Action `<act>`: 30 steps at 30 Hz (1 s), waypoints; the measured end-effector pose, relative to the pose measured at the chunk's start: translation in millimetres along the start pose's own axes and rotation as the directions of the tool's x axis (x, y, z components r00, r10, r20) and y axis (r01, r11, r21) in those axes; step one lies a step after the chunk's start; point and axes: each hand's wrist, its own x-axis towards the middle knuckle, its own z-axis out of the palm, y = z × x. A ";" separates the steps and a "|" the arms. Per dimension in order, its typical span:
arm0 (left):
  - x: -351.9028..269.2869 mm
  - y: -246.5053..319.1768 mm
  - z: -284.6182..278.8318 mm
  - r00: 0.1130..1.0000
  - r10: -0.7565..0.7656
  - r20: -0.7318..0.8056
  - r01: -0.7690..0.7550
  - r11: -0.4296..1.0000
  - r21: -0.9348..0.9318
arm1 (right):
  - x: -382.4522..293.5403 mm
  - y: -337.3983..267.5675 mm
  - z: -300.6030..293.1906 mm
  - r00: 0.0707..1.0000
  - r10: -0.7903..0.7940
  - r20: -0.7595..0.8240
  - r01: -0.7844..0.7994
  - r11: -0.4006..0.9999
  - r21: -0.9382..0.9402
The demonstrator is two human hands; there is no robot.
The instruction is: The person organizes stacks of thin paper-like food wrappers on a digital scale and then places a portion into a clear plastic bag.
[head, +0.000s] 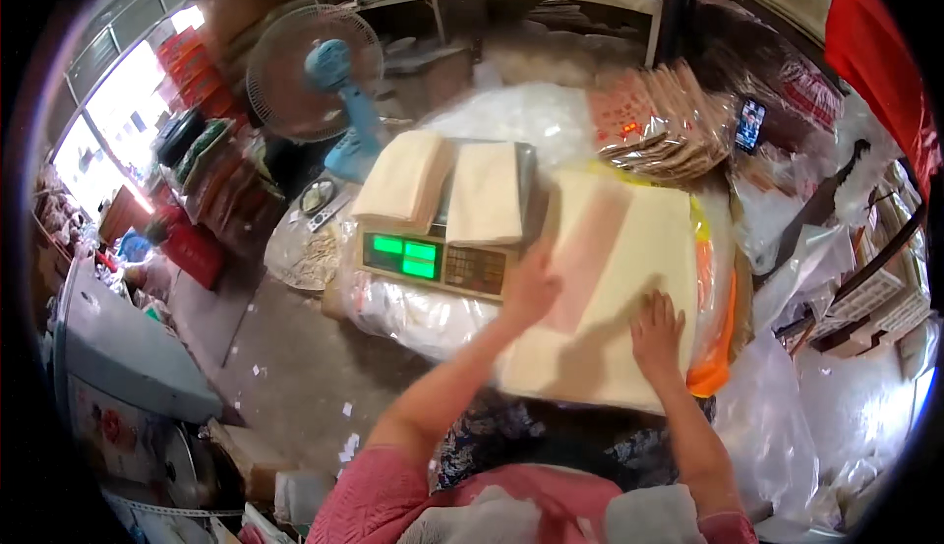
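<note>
A large pale yellow sheet [641, 249] lies flat before me, with a blurred pinkish strip [590, 256] slanting across it. My left hand [532, 284] is at the strip's left edge, fingers bent; blur hides whether it grips anything. On the right part of the sheet my right hand [658, 330] rests palm down, fingers spread. Left of the sheet stands a digital scale [476, 269] with green lit displays. Two stacks of folded cream sheets, a left one [402, 179] and a right one [484, 193], lie on its platform.
A blue table fan [343, 94] stands behind the scale. Plastic-wrapped brown packets [664, 123] are piled behind the sheet, a phone [750, 125] beside them. Orange plastic [712, 370] borders the sheet on the right. A grey metal cabinet [133, 345] is at far left.
</note>
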 end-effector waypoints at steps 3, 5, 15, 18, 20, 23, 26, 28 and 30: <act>72.4 8.8 -71.4 0.973 -0.228 0.042 0.232 0.943 -0.238 | -0.5 -0.3 6.0 0.999 0.032 -0.008 -0.031 0.998 0.063; 107.0 -12.8 -93.1 0.952 -0.295 0.085 0.279 0.715 -0.641 | 0.3 -0.7 7.0 0.999 0.033 -0.014 -0.032 0.997 0.067; 135.1 -96.7 -111.5 0.887 -0.382 0.258 0.461 0.716 -0.525 | -0.2 -3.1 5.0 0.999 0.040 -0.017 -0.039 0.998 0.056; 134.6 -107.5 -118.7 0.874 -0.374 0.309 0.481 0.748 -0.457 | -0.4 -4.3 4.9 0.999 0.042 -0.012 -0.041 0.997 0.065; 134.0 -117.4 -121.8 0.871 -0.360 0.333 0.481 0.760 -0.437 | -0.5 -5.1 5.8 0.999 0.036 -0.027 -0.034 0.996 0.079; 132.6 -115.7 -119.6 0.866 -0.384 0.322 0.493 0.767 -0.410 | -1.6 -5.7 5.8 0.998 0.036 -0.044 -0.031 0.995 0.100; 134.8 -87.8 -121.8 0.915 -0.337 0.221 0.367 0.923 -0.111 | -1.8 -2.7 4.0 0.998 0.046 -0.044 -0.041 0.993 0.109; 135.5 -78.9 -133.8 0.994 0.039 -0.098 0.032 0.770 0.637 | -0.9 -3.7 4.3 0.998 0.046 -0.039 -0.041 0.993 0.113; 142.9 -87.2 -152.8 0.934 0.092 -0.345 0.171 0.733 0.658 | -1.0 -3.2 6.0 0.998 0.041 -0.047 -0.036 0.994 0.105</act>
